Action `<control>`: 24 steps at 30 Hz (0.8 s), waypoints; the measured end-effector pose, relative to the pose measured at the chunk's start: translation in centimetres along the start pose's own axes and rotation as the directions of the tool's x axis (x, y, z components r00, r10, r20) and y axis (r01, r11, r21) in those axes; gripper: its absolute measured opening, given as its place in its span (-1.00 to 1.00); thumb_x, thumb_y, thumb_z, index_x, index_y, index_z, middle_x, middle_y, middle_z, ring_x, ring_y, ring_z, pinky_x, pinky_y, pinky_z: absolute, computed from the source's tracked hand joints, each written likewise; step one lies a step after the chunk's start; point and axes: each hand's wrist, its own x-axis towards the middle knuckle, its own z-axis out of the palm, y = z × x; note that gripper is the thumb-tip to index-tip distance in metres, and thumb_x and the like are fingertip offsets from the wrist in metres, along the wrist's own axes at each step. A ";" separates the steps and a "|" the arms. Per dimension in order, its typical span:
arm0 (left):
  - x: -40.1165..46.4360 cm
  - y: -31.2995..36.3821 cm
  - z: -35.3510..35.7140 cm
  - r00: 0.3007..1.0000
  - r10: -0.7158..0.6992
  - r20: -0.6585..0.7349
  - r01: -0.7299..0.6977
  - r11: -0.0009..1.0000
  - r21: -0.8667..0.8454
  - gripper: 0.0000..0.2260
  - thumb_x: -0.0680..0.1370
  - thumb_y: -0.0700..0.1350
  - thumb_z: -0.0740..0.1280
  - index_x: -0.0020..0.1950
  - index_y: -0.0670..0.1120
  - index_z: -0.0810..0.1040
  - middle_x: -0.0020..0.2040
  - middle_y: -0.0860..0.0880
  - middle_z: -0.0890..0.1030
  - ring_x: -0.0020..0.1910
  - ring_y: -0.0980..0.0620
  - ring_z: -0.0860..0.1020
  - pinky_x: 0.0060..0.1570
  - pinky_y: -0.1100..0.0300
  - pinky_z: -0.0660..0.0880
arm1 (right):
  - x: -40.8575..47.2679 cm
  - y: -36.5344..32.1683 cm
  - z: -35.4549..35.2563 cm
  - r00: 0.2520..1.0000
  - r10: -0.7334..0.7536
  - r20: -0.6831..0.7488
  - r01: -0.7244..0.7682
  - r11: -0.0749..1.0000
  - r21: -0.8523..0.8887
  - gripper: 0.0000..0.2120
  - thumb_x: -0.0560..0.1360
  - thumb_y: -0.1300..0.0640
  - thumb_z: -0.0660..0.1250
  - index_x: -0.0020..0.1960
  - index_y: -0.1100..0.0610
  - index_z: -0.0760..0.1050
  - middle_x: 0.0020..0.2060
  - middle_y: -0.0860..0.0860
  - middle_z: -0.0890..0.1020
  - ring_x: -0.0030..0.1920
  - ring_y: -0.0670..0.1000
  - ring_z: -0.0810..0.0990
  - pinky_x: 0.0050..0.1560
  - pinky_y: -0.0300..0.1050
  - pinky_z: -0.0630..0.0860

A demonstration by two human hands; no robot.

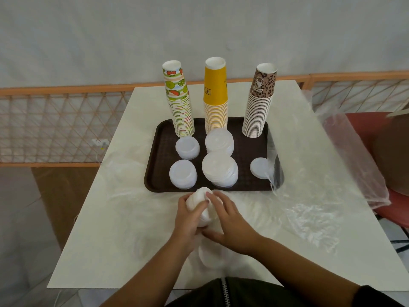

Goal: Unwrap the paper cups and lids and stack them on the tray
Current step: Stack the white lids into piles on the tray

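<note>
Near the tray (152,173), left hand (188,220) fingers curl around a lid stack (200,202); right hand (230,227) fingers, spread, press it. Yellow cup (215,85) writing unreadable.

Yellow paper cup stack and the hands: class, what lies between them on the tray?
Head view: two stacks of white plastic lids, one behind the other.
</note>
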 end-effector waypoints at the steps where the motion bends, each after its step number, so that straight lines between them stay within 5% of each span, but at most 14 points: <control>1: 0.0 -0.4 0.2 0.999 0.021 -0.028 -0.020 0.999 0.040 -0.59 0.47 -0.08 0.43 0.23 0.09 0.33 0.17 0.01 0.45 0.14 -0.06 0.46 -0.04 0.01 0.57 | -0.1 0.5 0.6 0.999 0.024 0.023 -0.023 1.000 -0.018 -0.12 0.37 -0.41 0.14 0.52 -0.06 -0.12 0.53 -0.02 -0.04 0.52 -0.01 -0.01 0.49 -0.07 0.09; 5: 0.1 -1.0 0.4 0.998 0.053 -0.040 -0.051 0.996 0.070 -0.57 0.47 -0.06 0.43 0.23 0.12 0.31 0.19 0.00 0.43 0.16 -0.07 0.44 0.02 -0.04 0.57 | -0.3 2.2 1.3 0.999 -0.032 0.035 0.034 0.996 -0.078 -0.14 0.45 -0.05 0.40 0.49 -0.11 -0.15 0.53 -0.01 -0.04 0.53 0.02 0.01 0.49 -0.04 0.14; 10: 0.6 -0.9 0.0 0.999 0.045 -0.017 -0.043 0.993 0.106 -0.59 0.48 -0.05 0.42 0.23 0.11 0.32 0.19 -0.01 0.43 0.17 -0.08 0.44 0.00 -0.04 0.59 | -0.1 2.8 -0.1 0.999 -0.033 -0.019 0.034 0.998 0.050 -0.33 0.53 0.06 0.31 0.49 -0.08 -0.02 0.49 -0.05 0.14 0.47 -0.08 0.15 0.40 -0.37 0.06; 17: 0.9 1.0 -0.6 0.989 -0.074 0.129 0.077 0.997 -0.021 -0.68 0.52 -0.07 0.35 0.24 0.07 0.38 0.14 -0.01 0.44 0.11 -0.07 0.43 -0.14 -0.01 0.57 | 0.0 2.9 -2.5 0.932 0.220 -0.287 -0.172 0.968 0.183 -0.62 0.61 0.09 0.16 0.42 -0.01 0.27 0.32 -0.03 0.48 0.27 -0.08 0.47 0.26 -0.35 0.30; 20: 1.3 2.1 -1.5 0.983 -0.092 0.160 0.103 0.993 -0.065 -0.71 0.54 -0.05 0.31 0.25 0.07 0.42 0.20 -0.06 0.47 0.17 -0.14 0.46 -0.09 -0.04 0.56 | -1.6 2.4 -3.4 0.923 -0.147 -0.355 0.178 0.982 0.056 -0.69 0.58 0.07 0.19 0.31 -0.04 0.42 0.20 -0.07 0.56 0.18 -0.18 0.50 0.21 -0.30 0.44; 22: 1.6 2.8 -2.2 0.984 -0.082 0.158 0.094 0.993 -0.071 -0.71 0.53 -0.06 0.31 0.24 0.07 0.44 0.22 -0.07 0.49 0.18 -0.15 0.48 -0.14 -0.02 0.56 | -3.1 3.1 -2.9 0.879 -0.444 -0.176 0.427 0.895 -0.129 -0.67 0.57 0.14 0.17 0.32 0.03 0.42 0.23 -0.05 0.56 0.21 -0.15 0.49 0.26 -0.28 0.40; 24: 1.9 3.3 -2.8 0.986 -0.051 0.161 0.059 0.997 -0.040 -0.69 0.52 -0.07 0.33 0.25 0.07 0.44 0.22 -0.08 0.49 0.18 -0.15 0.48 -0.17 0.00 0.56 | -4.3 4.5 -2.0 0.803 -0.591 0.077 0.588 0.764 -0.265 -0.66 0.60 0.15 0.13 0.36 0.02 0.39 0.32 -0.07 0.50 0.29 -0.10 0.45 0.31 -0.25 0.35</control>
